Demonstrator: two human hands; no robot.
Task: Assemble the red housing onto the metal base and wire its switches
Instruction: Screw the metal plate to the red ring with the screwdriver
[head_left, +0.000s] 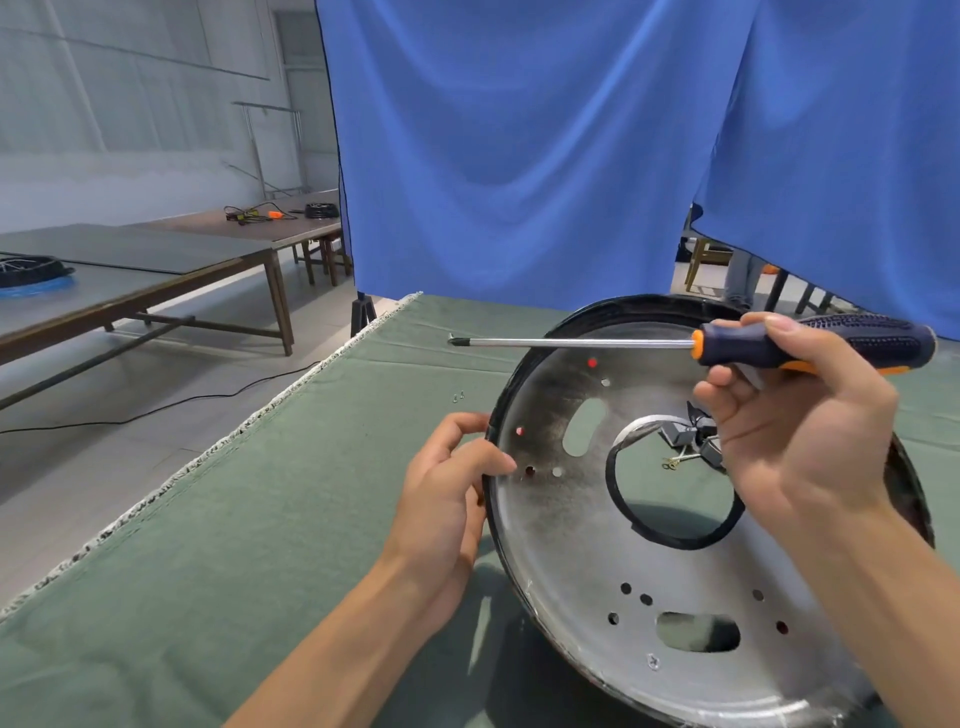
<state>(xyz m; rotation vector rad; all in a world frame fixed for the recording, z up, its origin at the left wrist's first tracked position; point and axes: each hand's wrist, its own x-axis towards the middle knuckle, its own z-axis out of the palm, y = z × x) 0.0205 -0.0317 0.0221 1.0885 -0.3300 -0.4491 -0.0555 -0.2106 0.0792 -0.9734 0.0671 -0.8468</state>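
- The left hand (447, 483) grips the left rim of the metal base (587, 525), fingers curled over the black edge.
- The right hand (795, 421) holds a screwdriver (727, 343) by its dark handle; the shaft points left, above the base.
- The base stands tilted on the green table cloth (260, 519); red shows through some of its holes.
- Two small screws (458, 397) lie on the cloth, near the left hand.
- A blue curtain (519, 156) hangs behind the table.
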